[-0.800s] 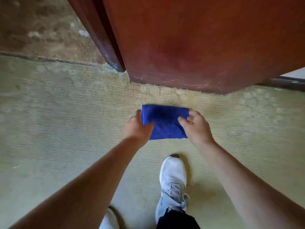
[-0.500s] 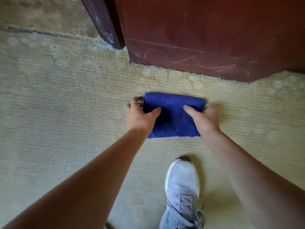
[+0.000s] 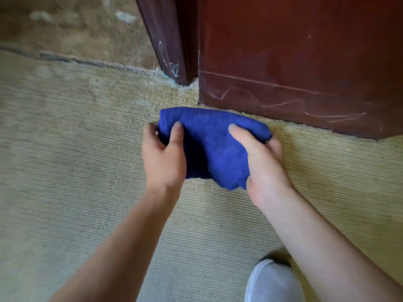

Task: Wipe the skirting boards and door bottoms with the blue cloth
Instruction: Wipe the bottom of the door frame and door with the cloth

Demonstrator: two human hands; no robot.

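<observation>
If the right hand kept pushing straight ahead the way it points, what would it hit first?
Probably the bottom of the red door. The right hand grips the blue cloth, which would likely touch first, though the gap is hard to judge.

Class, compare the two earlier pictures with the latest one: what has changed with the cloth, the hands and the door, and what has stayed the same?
The blue cloth went from flat and folded to bunched, now nearer the scratched door bottom. The left hand and the right hand now grip it more tightly. Unchanged: both hands hold its ends above the carpet; no wiping has begun.
</observation>
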